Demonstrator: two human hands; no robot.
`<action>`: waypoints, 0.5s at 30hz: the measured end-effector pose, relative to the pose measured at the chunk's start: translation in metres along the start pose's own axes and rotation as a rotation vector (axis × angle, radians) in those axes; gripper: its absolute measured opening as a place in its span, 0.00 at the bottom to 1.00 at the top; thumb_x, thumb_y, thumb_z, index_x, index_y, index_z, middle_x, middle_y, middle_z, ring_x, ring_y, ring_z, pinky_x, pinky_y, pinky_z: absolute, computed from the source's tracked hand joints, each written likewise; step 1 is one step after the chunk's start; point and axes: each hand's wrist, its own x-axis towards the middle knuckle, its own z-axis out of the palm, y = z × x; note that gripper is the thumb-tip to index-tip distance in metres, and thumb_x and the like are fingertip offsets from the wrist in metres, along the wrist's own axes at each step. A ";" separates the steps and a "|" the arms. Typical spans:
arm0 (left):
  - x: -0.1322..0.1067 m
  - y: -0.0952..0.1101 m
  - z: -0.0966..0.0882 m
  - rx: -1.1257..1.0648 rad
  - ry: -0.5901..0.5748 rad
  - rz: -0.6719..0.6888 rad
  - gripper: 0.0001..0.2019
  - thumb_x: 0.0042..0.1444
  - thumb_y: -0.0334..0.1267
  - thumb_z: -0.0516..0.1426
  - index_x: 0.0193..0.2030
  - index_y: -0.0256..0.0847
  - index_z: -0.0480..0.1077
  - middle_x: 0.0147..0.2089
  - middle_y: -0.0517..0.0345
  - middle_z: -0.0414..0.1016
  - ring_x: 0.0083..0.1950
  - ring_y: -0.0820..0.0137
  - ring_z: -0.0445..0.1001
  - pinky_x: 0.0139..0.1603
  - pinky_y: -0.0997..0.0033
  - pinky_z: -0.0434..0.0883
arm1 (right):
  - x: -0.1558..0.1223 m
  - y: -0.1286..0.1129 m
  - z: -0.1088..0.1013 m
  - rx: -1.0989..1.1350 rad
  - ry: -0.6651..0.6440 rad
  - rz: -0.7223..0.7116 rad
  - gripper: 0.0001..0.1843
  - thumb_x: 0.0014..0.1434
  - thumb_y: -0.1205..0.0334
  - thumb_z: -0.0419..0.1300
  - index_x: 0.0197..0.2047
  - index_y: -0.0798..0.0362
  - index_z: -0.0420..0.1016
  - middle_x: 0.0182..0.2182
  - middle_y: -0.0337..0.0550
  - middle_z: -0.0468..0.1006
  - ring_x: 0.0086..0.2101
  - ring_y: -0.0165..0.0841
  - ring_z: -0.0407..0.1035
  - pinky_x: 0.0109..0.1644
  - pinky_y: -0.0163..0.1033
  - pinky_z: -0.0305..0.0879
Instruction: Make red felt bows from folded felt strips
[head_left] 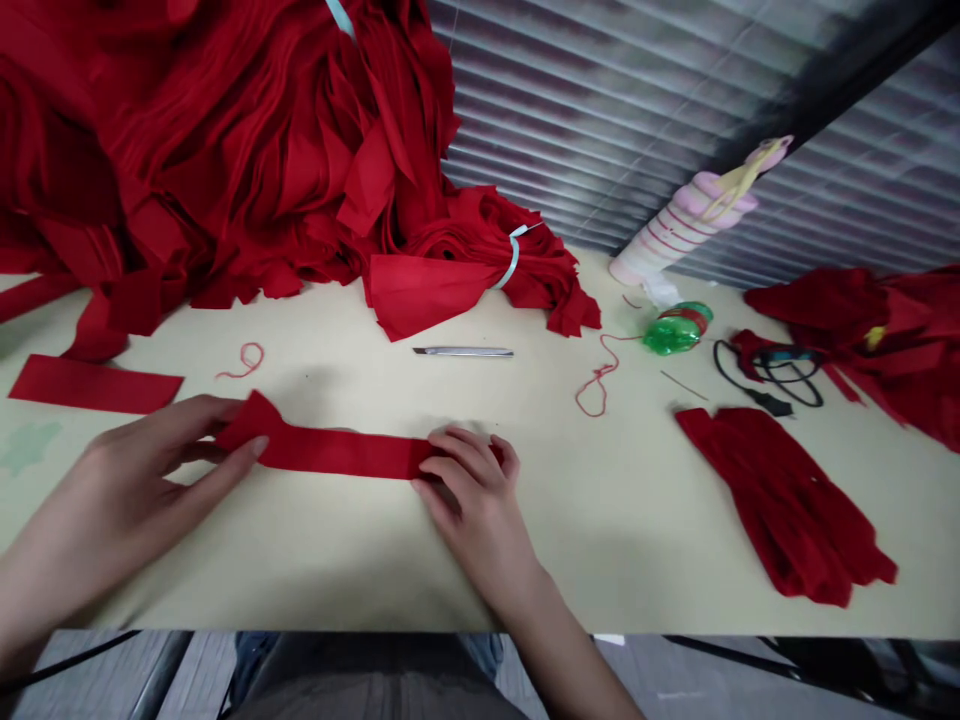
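- Red fabric strip (pixel 330 451) lay flat on the pale surface (pixel 622 540), running between both hands.
- Left hand (pixel 127 490): fingers (pixel 202 425) pinched the strip's folded, pointed end.
- Right hand (pixel 476 510): fingers (pixel 465 455) curled over the strip's other end, gripping it against the surface.
- Beyond them lay a craft knife (pixel 463 352), loose red thread (pixel 602 368) and a heap of red fabric (pixel 225 170).

Room to pass over tabletop (pixel 615 540) between right hand (pixel 476 500) and red fabric (pixel 784 505); utility knife (pixel 463 351) ahead.
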 end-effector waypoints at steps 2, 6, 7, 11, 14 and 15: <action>0.012 0.018 0.001 0.012 -0.145 0.314 0.14 0.56 0.49 0.55 0.43 0.44 0.70 0.38 0.64 0.74 0.29 0.75 0.71 0.24 0.82 0.69 | 0.000 0.000 -0.001 0.007 -0.004 -0.003 0.03 0.59 0.67 0.60 0.34 0.50 0.73 0.45 0.41 0.77 0.51 0.40 0.67 0.57 0.53 0.48; 0.031 0.054 0.024 0.034 -0.244 0.676 0.08 0.63 0.37 0.49 0.42 0.40 0.68 0.36 0.60 0.71 0.32 0.75 0.71 0.33 0.77 0.68 | 0.001 0.002 -0.003 0.033 -0.023 -0.016 0.03 0.58 0.67 0.61 0.35 0.50 0.74 0.45 0.42 0.77 0.51 0.41 0.66 0.55 0.52 0.55; 0.033 0.060 0.032 0.035 -0.285 0.711 0.08 0.64 0.36 0.48 0.42 0.39 0.67 0.36 0.59 0.71 0.34 0.74 0.72 0.35 0.76 0.69 | 0.001 0.003 -0.004 0.042 -0.035 -0.019 0.03 0.57 0.67 0.62 0.36 0.50 0.74 0.46 0.43 0.77 0.52 0.41 0.66 0.54 0.52 0.56; 0.032 0.072 0.062 0.215 -0.429 0.890 0.10 0.64 0.29 0.46 0.41 0.37 0.68 0.38 0.54 0.70 0.35 0.71 0.72 0.37 0.72 0.71 | 0.002 0.004 -0.007 0.078 -0.071 -0.005 0.06 0.54 0.68 0.63 0.37 0.50 0.74 0.46 0.44 0.77 0.52 0.42 0.66 0.54 0.51 0.60; 0.026 0.070 0.072 0.276 -0.424 0.991 0.10 0.62 0.27 0.47 0.36 0.36 0.68 0.36 0.53 0.70 0.34 0.69 0.72 0.33 0.71 0.71 | 0.002 0.004 -0.008 0.077 -0.066 -0.005 0.06 0.54 0.68 0.63 0.36 0.50 0.74 0.45 0.44 0.77 0.52 0.41 0.66 0.55 0.51 0.60; 0.025 0.069 0.073 0.276 -0.413 1.005 0.09 0.62 0.27 0.47 0.36 0.36 0.68 0.36 0.53 0.70 0.35 0.68 0.72 0.33 0.70 0.71 | 0.002 0.004 -0.008 0.072 -0.061 -0.007 0.06 0.54 0.68 0.63 0.36 0.50 0.74 0.45 0.44 0.77 0.52 0.41 0.66 0.55 0.51 0.60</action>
